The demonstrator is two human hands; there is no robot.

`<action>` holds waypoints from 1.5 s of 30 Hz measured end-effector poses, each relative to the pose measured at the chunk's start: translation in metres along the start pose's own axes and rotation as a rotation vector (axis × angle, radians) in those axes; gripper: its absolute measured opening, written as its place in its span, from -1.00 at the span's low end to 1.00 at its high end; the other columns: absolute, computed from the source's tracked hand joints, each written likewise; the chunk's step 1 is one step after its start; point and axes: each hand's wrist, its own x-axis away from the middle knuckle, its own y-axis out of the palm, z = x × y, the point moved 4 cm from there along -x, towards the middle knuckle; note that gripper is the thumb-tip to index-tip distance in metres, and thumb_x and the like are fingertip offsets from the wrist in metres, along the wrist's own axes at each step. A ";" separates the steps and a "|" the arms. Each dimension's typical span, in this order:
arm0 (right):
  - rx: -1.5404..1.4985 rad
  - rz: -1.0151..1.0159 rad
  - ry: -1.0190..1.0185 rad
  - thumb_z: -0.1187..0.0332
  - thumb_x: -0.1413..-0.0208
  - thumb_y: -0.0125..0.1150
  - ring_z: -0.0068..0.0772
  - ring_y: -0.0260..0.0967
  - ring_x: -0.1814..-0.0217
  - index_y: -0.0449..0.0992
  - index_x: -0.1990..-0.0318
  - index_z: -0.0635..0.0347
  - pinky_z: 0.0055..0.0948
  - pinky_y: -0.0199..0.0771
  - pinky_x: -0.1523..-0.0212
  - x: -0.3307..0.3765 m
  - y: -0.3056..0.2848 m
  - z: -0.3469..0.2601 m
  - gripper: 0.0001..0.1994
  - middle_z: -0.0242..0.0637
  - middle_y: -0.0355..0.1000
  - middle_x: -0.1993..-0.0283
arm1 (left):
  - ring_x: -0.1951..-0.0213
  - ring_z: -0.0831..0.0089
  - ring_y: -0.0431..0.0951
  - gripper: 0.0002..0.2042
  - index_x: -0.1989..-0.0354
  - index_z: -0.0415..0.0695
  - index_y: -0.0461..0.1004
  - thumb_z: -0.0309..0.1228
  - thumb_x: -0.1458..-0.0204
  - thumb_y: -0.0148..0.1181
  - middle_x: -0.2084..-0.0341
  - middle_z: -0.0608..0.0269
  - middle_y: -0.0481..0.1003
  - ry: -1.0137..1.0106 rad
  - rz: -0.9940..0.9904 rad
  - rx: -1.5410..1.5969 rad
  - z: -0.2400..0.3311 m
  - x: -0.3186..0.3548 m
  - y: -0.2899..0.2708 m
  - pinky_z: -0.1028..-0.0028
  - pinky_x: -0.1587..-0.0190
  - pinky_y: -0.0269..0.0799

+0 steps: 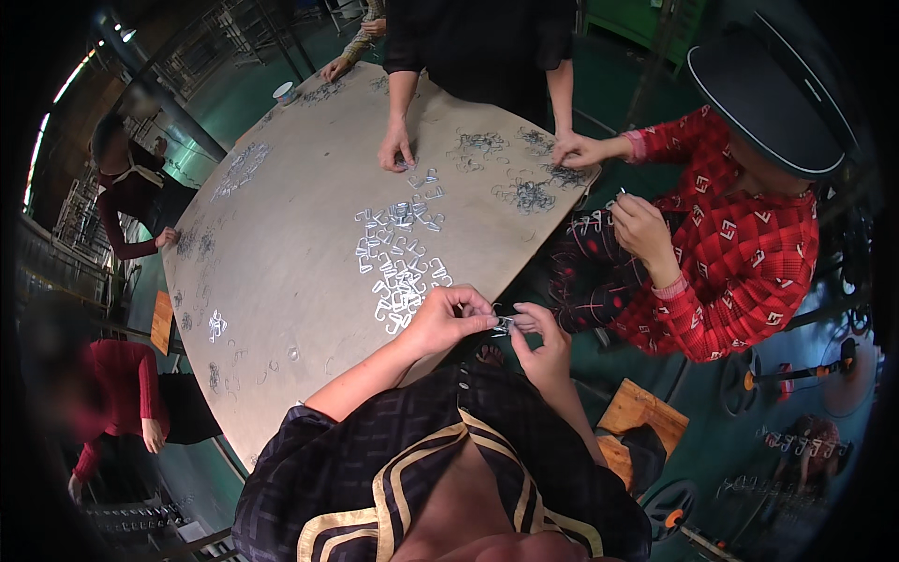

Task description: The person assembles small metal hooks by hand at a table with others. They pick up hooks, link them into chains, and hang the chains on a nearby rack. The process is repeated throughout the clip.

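Observation:
My left hand (457,318) and my right hand (545,345) meet just off the near edge of the table. Between their fingertips is a small shiny metal hook (504,324), pinched from both sides. Part of it is hidden by the fingers, and fine wire-like bits show around it. On the table beyond my left hand lies a loose pile of bright bent metal hooks (405,292), many overlapping.
The brown table (290,244) carries darker wire-like piles (526,195) at far right and another pile (242,170) at far left. A co-worker in red (721,234) sits close on my right; others stand around the table. A wooden stool (646,417) is at lower right.

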 end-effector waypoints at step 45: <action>0.056 -0.575 0.416 0.46 -0.06 0.20 -0.09 0.51 0.27 0.46 0.12 0.19 -0.32 0.53 0.22 -0.088 0.109 0.134 -0.79 -0.13 0.52 0.29 | 0.23 0.36 0.61 -0.93 0.34 -0.28 0.46 -0.56 -0.04 0.19 0.32 0.12 0.59 0.355 -0.185 -0.075 -0.021 0.011 0.008 0.42 0.17 0.49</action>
